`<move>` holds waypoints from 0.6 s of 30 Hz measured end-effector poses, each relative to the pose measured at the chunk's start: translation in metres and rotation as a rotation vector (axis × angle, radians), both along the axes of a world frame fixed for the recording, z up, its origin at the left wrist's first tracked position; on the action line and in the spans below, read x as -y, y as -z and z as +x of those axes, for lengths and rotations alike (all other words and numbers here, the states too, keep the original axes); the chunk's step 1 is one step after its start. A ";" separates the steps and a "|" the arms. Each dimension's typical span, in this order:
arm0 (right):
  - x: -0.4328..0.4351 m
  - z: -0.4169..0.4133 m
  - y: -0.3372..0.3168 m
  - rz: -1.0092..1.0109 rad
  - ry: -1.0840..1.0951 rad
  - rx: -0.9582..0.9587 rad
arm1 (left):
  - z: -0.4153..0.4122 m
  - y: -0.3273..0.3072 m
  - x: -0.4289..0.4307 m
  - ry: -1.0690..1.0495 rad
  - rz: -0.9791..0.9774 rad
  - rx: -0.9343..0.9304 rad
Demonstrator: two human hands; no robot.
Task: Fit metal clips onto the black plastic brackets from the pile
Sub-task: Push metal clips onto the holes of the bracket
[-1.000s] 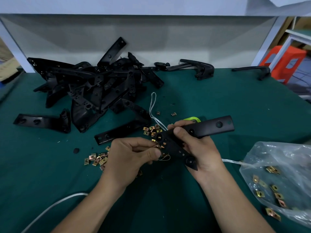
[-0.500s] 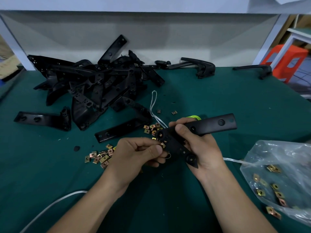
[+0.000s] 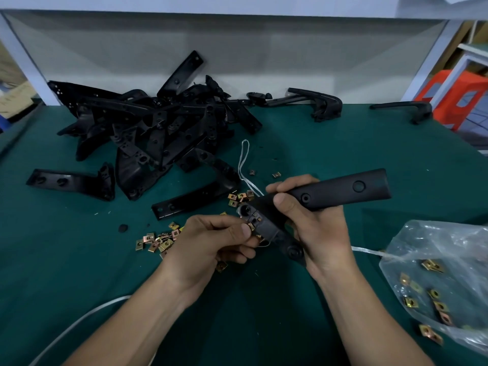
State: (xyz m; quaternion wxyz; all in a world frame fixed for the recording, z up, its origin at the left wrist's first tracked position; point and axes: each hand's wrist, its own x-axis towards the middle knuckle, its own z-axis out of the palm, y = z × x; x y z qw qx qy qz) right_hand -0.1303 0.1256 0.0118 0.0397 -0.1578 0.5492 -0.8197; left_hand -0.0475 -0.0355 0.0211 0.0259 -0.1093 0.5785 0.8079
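A: Bracket [image 3: 340, 192] sits slightly further toward 3 o'clock than 1 s ago; right hand [image 3: 319, 233] grips its bend.
B: Left hand [image 3: 208, 244] pinches 1 clip [image 3: 251, 226] against its short leg; pile [image 3: 158, 122] at 10 o'clock.

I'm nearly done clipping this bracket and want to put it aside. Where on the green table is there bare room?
Bare cloth lies behind the held bracket, between the back-edge brackets and the plastic bag, and at near left, in front of the lone bracket, left of the loose clips. The pile at back left is crowded.
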 end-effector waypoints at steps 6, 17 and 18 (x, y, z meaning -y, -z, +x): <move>-0.002 -0.002 0.000 0.040 0.012 -0.141 | -0.001 0.002 0.000 -0.027 0.049 0.020; 0.003 -0.001 0.004 0.036 0.007 -0.137 | -0.002 0.006 -0.001 -0.084 0.079 0.014; 0.002 -0.001 0.004 0.036 0.003 -0.148 | -0.002 0.006 -0.001 -0.085 0.089 0.019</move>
